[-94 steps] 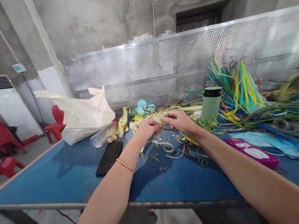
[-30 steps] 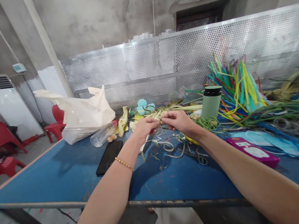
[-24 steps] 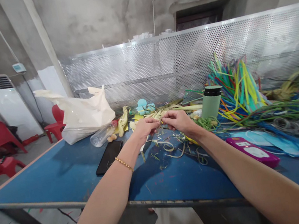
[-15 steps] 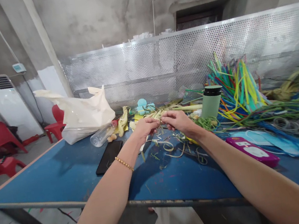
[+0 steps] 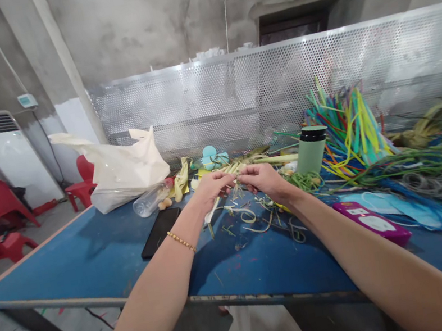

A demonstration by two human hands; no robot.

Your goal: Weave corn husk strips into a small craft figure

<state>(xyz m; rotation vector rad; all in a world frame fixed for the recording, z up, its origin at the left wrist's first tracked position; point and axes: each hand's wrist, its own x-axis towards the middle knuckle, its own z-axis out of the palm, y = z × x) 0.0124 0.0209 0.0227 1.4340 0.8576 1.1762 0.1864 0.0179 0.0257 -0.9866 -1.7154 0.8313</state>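
Nearest, bare blue table, with phone to the left and pink case to the right. Further in, curled scraps. Just above those, left hand and right hand close together, fingertips of both pinched on a pale strip, lifted off the table. Beyond, bottle, green cup, white bag, mesh screen.
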